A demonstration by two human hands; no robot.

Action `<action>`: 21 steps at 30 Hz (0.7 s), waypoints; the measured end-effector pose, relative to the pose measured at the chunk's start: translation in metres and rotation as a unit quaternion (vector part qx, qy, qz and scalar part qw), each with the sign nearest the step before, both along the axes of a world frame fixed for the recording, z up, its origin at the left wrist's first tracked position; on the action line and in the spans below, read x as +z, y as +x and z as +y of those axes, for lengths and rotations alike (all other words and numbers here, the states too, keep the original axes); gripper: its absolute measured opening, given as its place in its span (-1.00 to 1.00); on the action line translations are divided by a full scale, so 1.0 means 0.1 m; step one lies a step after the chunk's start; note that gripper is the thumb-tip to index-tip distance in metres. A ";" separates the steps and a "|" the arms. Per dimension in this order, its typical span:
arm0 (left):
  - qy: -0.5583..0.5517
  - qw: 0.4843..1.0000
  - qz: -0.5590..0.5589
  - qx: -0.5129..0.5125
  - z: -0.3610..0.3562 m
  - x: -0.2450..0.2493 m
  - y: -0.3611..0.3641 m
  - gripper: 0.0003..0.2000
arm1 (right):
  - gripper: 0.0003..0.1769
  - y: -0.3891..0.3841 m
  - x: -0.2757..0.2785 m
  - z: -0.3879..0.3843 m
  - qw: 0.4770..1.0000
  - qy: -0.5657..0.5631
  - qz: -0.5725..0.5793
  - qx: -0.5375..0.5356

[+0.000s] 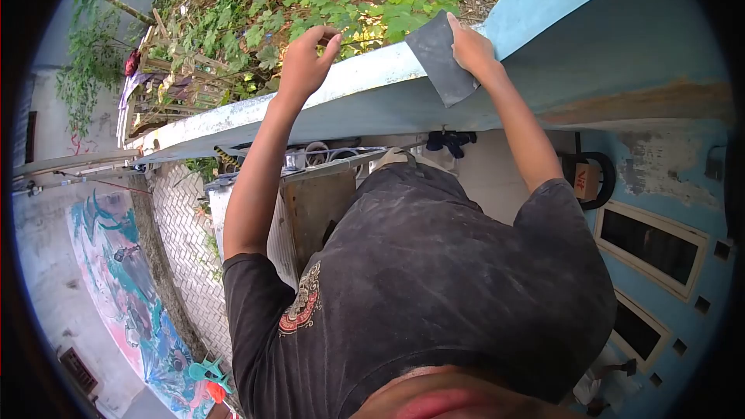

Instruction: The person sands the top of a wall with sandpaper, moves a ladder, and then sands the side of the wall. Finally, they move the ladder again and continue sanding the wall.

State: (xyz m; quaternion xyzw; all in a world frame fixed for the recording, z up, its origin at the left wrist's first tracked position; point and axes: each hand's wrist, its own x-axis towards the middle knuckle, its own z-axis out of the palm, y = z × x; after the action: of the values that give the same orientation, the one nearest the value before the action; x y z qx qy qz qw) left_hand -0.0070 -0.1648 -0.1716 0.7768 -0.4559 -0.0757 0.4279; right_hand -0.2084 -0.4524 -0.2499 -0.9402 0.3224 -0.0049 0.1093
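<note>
My right hand grips the edge of a dark grey sheet between thumb and fingers. The sheet hangs over the light blue and white top edge of a wall, its lower corner reaching down the near side. To the left, my left hand is raised just above the same wall edge. Its fingers are curved and its thumb stands apart, with nothing seen in it. Whether it touches the wall is unclear.
Green leafy plants grow beyond the wall. Below it are a wooden board and dark cloth. A box is at the right, near framed openings. A painted mural and paving lie to the left.
</note>
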 end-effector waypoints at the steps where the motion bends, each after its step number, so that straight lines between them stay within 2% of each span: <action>1: 0.003 1.000 -0.001 -0.008 0.04 0.00 0.05 -0.75 | -0.40 0.02 -0.03 0.00 0.999 -0.022 0.023 -0.004; 2: 0.005 1.000 0.001 -0.006 0.10 -0.04 0.10 -0.75 | -0.40 0.01 -0.07 0.02 0.999 -0.021 0.024 -0.001; 4: 0.001 1.000 -0.007 -0.009 0.24 -0.15 0.16 -0.75 | -0.46 0.00 -0.14 0.11 0.961 -0.248 0.057 0.111; 5: 0.001 1.000 -0.007 -0.007 0.28 -0.22 0.19 -0.75 | -0.46 0.04 -0.16 0.12 0.960 -0.249 0.056 0.114; 7: 0.031 0.998 0.049 -0.006 0.39 -0.30 0.18 -0.75 | -0.42 0.10 -0.21 0.23 0.938 -0.237 0.226 0.114; 8: 0.032 0.996 0.078 -0.015 0.42 -0.33 0.21 -0.75 | -0.42 0.13 -0.27 0.32 0.937 -0.236 0.230 0.117; 9: 0.032 0.996 0.081 -0.013 0.44 -0.33 0.24 -0.75 | -0.32 0.17 -0.37 0.44 0.941 -0.248 0.221 0.069; 10: 0.038 0.998 0.040 -0.005 0.45 -0.31 0.27 -0.76 | -0.22 0.20 -0.44 0.58 0.942 -0.261 0.212 0.019; 11: 0.044 0.999 -0.002 0.004 0.47 -0.30 0.29 -0.76 | -0.22 0.20 -0.52 0.74 0.941 -0.262 0.215 0.021; 13: 0.035 0.999 -0.018 0.008 0.49 -0.29 0.34 -0.78 | -0.02 0.23 -0.58 1.03 0.971 -0.191 0.127 0.063; 15: 0.054 0.998 -0.022 0.007 0.54 -0.29 0.38 -0.78 | 0.00 0.35 -0.62 1.17 0.969 -0.179 0.150 0.075; 17: 0.050 0.998 -0.013 0.020 0.55 -0.35 0.43 -0.78 | 0.02 0.26 -0.63 1.07 0.967 -0.165 0.178 0.075; 19: 0.044 0.999 -0.021 0.010 0.53 -0.33 0.42 -0.78 | 0.01 0.06 -0.54 0.67 0.972 -0.181 0.130 0.078; 21: 0.036 0.999 -0.021 0.004 0.53 -0.28 0.36 -0.77 | 0.00 -0.13 -0.35 0.31 0.962 -0.241 0.129 0.000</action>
State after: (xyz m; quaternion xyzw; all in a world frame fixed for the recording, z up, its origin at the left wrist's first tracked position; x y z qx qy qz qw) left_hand 0.0291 -0.1121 -0.2001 0.7949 -0.4584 -0.0739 0.3904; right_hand -0.2214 -0.4211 -0.2846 -0.9313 0.3235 0.0387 -0.1631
